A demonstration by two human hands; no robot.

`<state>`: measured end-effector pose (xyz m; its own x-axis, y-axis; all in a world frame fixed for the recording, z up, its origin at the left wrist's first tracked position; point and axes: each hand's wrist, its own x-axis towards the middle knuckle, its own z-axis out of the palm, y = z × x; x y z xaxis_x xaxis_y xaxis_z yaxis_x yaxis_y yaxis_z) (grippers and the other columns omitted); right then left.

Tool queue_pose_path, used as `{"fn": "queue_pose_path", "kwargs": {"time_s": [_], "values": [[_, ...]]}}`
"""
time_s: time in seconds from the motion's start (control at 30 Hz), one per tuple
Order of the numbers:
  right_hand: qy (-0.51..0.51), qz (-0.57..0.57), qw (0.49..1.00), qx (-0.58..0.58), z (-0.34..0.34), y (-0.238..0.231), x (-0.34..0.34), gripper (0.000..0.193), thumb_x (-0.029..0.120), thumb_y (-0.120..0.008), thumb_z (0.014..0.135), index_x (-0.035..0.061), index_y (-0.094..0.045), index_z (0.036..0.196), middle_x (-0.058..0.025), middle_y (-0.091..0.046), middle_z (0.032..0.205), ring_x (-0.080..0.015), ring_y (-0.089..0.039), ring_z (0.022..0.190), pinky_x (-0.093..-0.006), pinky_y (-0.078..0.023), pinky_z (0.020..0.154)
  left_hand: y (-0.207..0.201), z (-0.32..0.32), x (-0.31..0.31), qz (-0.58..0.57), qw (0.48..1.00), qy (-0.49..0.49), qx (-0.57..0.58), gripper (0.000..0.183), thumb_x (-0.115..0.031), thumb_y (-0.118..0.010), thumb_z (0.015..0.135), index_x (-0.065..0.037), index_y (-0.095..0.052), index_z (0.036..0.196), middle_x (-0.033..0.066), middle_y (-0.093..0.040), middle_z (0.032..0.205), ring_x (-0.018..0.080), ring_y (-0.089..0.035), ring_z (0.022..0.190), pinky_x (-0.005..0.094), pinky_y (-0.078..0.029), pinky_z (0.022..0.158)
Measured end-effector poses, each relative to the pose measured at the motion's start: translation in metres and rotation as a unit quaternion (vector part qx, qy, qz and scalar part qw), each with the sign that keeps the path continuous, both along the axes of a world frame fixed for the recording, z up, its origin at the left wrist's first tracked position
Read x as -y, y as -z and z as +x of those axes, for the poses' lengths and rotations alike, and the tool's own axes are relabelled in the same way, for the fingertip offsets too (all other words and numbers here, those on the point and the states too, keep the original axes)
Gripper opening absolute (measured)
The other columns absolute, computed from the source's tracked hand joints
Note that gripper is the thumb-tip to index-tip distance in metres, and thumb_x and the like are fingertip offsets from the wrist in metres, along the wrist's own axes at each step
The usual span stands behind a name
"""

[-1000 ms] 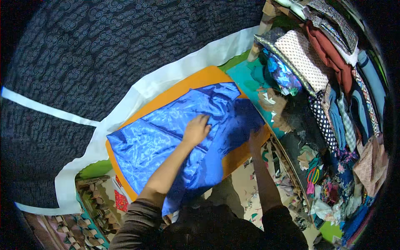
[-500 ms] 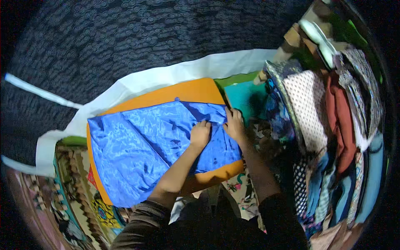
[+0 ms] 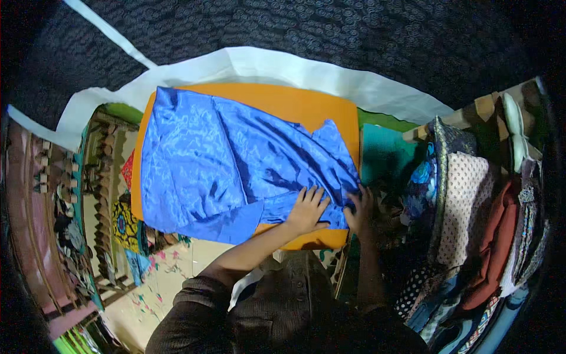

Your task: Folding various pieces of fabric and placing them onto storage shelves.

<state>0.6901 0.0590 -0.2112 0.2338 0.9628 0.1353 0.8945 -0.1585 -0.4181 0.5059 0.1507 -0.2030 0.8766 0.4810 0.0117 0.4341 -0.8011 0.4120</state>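
Note:
A shiny blue cloth lies spread and creased over a flat orange surface. My left hand rests on the cloth's near right part, with fingers spread and palm down. Close by, my right hand touches the cloth's right near corner, its thumb and fingers apart. Folds run across the cloth toward both hands. At the near left, a strip of the cloth is turned over and hangs past the orange edge.
White fabric borders the far side, before a dark patterned backdrop. Hung or stacked garments crowd the right, next to a teal panel. Wooden racks and a yellow patterned cloth stand left. The pale floral floor shows below.
Both hands have moved nearer along the cloth, and the left has opened out flat. The cloth's far right part has shifted toward me, baring more orange. The view has turned.

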Motion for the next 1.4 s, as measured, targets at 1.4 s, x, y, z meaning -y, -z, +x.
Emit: {"fn": "queue_pose_path", "kwargs": {"time_s": [1.4], "values": [[-0.144, -0.150, 0.685, -0.698, -0.278, -0.115, -0.230, 0.038, 0.008, -0.059, 0.080, 0.0006, -0.047, 0.115, -0.0032, -0.057, 0.095, -0.0124, -0.054, 0.084, -0.0282, -0.044, 0.077, -0.039, -0.223, -0.073, -0.184, 0.732, -0.566, 0.332, 0.025, -0.005, -0.047, 0.083, 0.001, -0.053, 0.107, 0.0155, -0.057, 0.073, 0.0226, -0.056, 0.066, 0.0330, -0.044, 0.062]]}}
